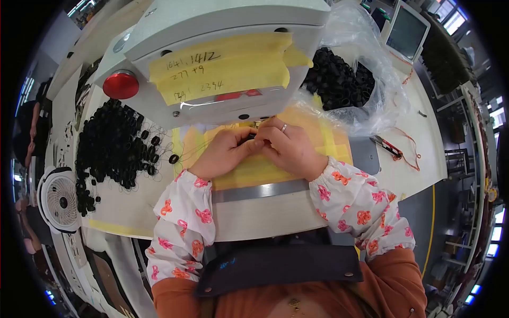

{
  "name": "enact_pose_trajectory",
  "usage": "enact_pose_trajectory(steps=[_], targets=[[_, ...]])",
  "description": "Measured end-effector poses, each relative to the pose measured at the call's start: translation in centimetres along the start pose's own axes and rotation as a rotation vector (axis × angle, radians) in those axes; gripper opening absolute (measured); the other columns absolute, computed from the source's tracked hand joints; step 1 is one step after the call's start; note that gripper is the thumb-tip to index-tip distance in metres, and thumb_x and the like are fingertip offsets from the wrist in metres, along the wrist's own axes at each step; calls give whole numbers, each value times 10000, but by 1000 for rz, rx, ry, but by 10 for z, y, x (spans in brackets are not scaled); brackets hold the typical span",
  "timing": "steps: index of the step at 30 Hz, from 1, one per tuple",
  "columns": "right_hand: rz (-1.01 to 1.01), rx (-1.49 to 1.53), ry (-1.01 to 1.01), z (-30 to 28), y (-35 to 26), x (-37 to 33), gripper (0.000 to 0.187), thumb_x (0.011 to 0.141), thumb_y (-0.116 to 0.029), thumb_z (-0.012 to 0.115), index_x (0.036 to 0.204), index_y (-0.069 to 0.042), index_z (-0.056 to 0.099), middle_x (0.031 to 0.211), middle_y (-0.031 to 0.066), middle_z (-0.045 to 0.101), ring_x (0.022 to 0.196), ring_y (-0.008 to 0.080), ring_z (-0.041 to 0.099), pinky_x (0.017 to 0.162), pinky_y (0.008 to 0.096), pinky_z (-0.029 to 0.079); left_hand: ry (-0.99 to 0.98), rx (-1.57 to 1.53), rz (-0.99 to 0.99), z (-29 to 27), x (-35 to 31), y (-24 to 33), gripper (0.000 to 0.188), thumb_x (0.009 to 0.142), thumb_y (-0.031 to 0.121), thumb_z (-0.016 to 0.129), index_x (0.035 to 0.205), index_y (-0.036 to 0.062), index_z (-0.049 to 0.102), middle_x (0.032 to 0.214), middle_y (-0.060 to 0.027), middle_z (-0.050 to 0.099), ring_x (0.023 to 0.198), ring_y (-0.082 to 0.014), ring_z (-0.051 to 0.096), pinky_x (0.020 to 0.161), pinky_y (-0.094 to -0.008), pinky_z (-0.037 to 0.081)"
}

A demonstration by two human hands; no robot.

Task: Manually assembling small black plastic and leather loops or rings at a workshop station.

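Beneath the head of a white machine (pixel 228 58), my two hands meet over a yellow-taped work plate (pixel 233 180). My left hand (pixel 229 152) is closed in a pinch on a small black fabric loop (pixel 247 138), mostly hidden by the fingers. Close against it, my right hand (pixel 290 148), with a ring on one finger, is also pinched at the loop; its fingertips overlap the left ones. Thin dark threads run from near the left hand to a heap of black loops (pixel 114 143) at the left. One loose loop (pixel 173 159) lies between the heap and my left hand.
A clear plastic bag (pixel 389 98) of black loops (pixel 339 79) stands right of the machine. Red-handled snips (pixel 389 147) with an orange cord lie at the right. A red button (pixel 121 86) juts from the machine. A white fan (pixel 58 200) and a monitor (pixel 407 32) flank the table.
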State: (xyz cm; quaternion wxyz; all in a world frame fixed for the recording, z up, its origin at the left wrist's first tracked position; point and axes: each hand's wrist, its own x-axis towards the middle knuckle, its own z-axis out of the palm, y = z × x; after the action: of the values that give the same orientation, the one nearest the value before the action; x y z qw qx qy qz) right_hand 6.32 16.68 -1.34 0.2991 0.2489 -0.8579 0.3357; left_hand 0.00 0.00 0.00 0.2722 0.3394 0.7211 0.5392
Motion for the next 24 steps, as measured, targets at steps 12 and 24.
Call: enact_pose_trajectory(steps=[12, 24], targets=[[-83, -156, -227, 0, -18, -1, 166, 728, -67, 512, 876, -20, 453, 852, 109, 498, 663, 256, 564, 531, 331, 466, 165, 159, -25, 9, -9, -10, 123, 745, 27, 570, 858, -20, 586, 652, -13, 572, 612, -48, 505, 543, -208, 400], [123, 53, -16, 3, -8, -6, 154, 701, -38, 587, 815, -26, 484, 731, 116, 521, 619, 277, 570, 513, 344, 458, 245, 8, -122, 9, -4, -1, 132, 769, 121, 626, 773, -10, 602, 620, 12, 558, 563, -41, 457, 503, -209, 368]])
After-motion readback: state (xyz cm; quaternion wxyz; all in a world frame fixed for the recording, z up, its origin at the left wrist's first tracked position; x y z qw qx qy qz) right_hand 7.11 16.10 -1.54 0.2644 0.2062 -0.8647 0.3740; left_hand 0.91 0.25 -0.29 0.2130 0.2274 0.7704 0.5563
